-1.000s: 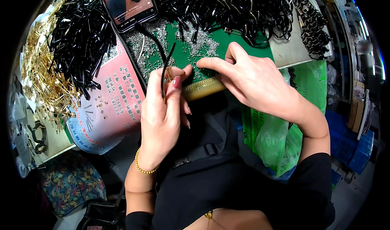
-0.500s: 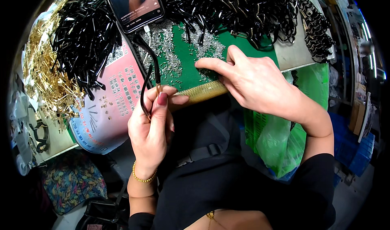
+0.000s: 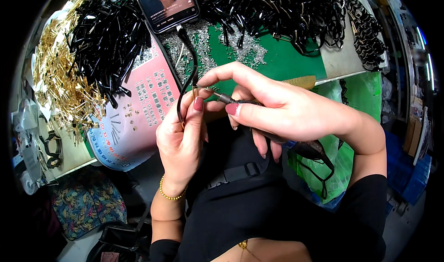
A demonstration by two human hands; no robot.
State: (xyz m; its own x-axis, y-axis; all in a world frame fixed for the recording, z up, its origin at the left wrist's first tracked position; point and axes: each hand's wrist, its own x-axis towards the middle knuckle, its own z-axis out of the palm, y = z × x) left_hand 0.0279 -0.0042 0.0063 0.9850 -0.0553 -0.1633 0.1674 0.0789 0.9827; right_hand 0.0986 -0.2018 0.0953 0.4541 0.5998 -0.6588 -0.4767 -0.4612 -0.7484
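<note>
In my left hand (image 3: 179,144) I pinch a black eyeglass temple (image 3: 191,49) with a gold metal end, its dark curved length standing up above the fingers. My right hand (image 3: 300,110) is wrapped round a slim black powered screwdriver (image 3: 309,149), whose cord loops down behind the palm. The screwdriver's metal bit (image 3: 213,93) points at the gold end beside my left thumb. My right index fingertip reaches to the same spot. Fingers hide whether a screw sits at the bit.
Small silver screws (image 3: 249,49) lie spread on a green mat (image 3: 289,58). Black temples (image 3: 106,35) and gold metal parts (image 3: 58,72) are heaped at left, more black temples (image 3: 282,12) at far right. A phone (image 3: 169,7) stands at the back. Gold mesh (image 3: 303,82) lines the table edge.
My right hand has come from the screws to my left hand and now holds the screwdriver, bit at the temple's gold end. My left hand keeps hold of the temple.
</note>
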